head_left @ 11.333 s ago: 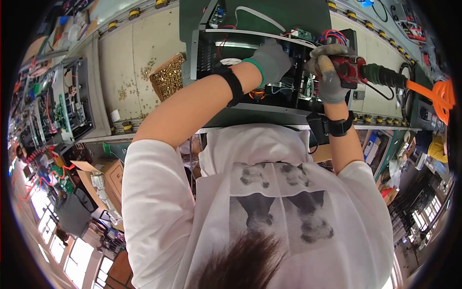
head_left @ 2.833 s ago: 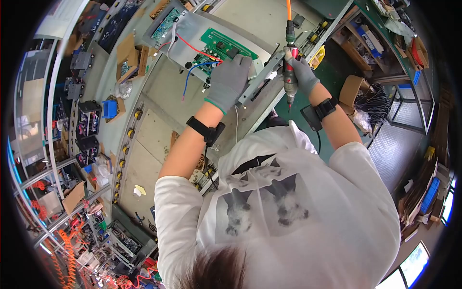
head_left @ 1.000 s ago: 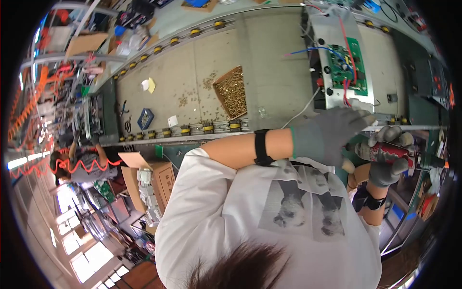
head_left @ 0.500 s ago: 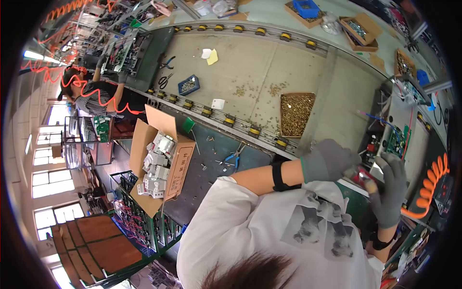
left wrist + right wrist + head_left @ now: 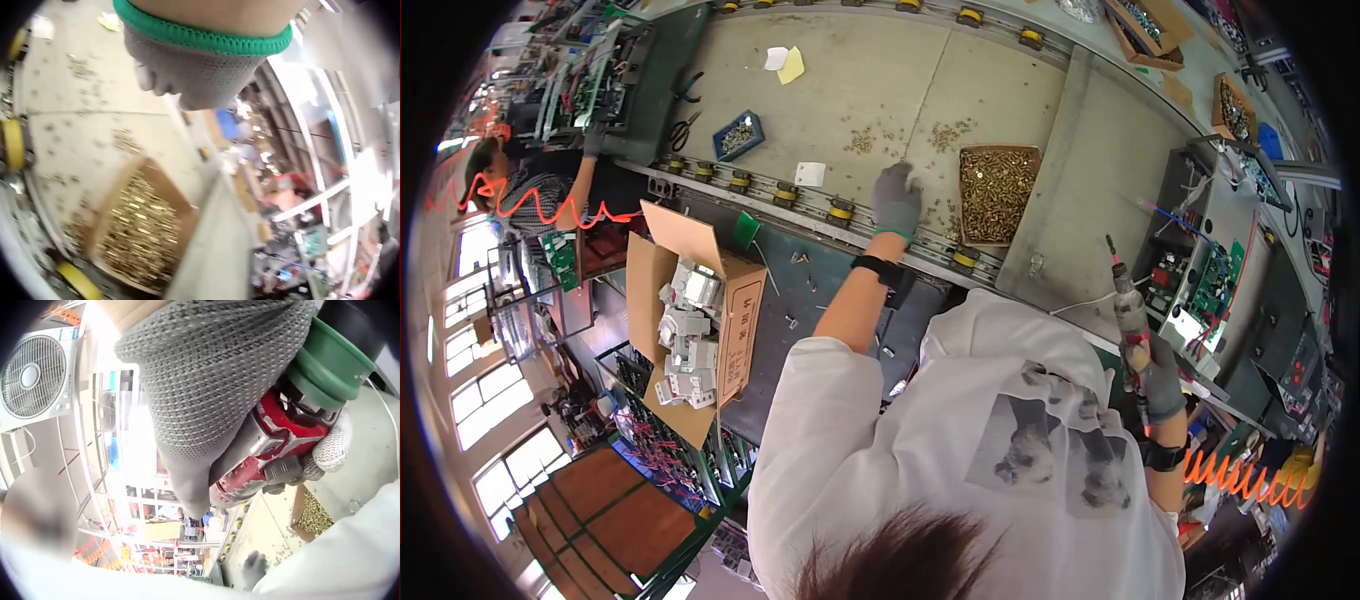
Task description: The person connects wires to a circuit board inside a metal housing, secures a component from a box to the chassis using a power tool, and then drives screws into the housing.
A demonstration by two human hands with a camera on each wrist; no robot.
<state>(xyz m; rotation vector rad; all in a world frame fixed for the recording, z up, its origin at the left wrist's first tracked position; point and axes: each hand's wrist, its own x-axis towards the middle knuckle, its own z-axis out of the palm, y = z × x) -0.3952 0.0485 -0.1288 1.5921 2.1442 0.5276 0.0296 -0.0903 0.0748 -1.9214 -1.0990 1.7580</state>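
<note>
The grey-gloved left hand [image 5: 897, 208] had just parted from the right hand [image 5: 1165, 385], its fingers relaxed, with nothing visibly held. Small brass-coloured screws [image 5: 950, 135] lay scattered just beyond those fingertips, and an open brown cardboard box [image 5: 172, 187] of them stood beside the fingers, so it seemed placed for hardware. The right fingers grasped a worn red-and-silver powered screwdriver [image 5: 1134, 335].
</note>
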